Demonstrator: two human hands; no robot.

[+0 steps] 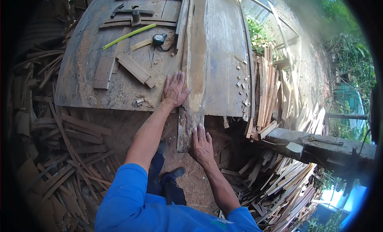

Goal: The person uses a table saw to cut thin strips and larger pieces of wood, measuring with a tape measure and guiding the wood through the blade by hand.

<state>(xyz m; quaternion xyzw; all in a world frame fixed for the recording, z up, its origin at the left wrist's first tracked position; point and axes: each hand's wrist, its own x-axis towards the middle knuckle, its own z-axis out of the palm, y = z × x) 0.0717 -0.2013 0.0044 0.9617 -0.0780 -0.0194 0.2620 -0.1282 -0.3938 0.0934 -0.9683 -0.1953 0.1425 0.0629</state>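
Here the right hand (202, 147) rests its fingers on the near end of the long plank (196, 78), any clasp underneath hidden from me; left hand (174, 90) spread, palm down. The plank overhangs the wooden table (219, 44): heavy, stiff, splintery, I'd judge, best held by both edges.

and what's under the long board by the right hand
The long board lies mostly on the wooden table, its near end jutting past the edge above the floor. Whatever is directly beneath is covered from view.
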